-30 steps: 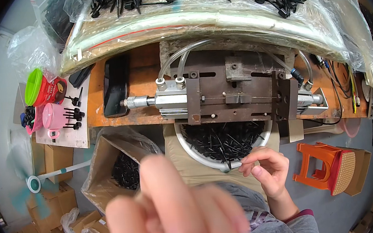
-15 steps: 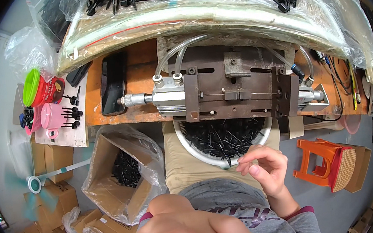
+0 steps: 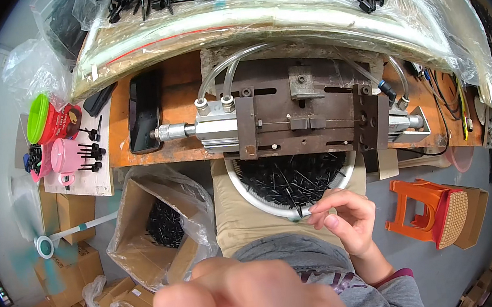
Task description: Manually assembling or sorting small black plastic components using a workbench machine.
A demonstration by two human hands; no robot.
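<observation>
My right hand (image 3: pixel 353 217) hovers at the near right rim of a round white basin (image 3: pixel 256 202), thumb and bent fingers apart, with nothing seen between them. The basin rests on my lap under the table's edge and holds many thin-stemmed black plastic pieces (image 3: pixel 288 179); one stem pokes over the near rim. My left hand (image 3: pixel 244 293) is raised very close to the view at the bottom, large and blurred. Its bent knuckles show, but its fingertips are hidden, so I cannot tell what it holds. Beyond the basin sits a brown metal fixture (image 3: pixel 277 104) with silver cylinders and clear hoses.
A plastic-wrapped shelf (image 3: pixel 267 20) with more black pieces overhangs the table. A phone (image 3: pixel 145 113), a pink cup (image 3: pixel 64 155) and a green-rimmed red tub (image 3: pixel 42 119) lie left. Below stand a plastic-lined carton (image 3: pixel 137 232), a fan (image 3: pixel 44 246) and, right, an orange stool (image 3: pixel 425 212).
My left hand has turned and shifted, bringing its knuckles higher and larger in view. My right hand keeps nearly the same pose. The whole scene has slid slightly left.
</observation>
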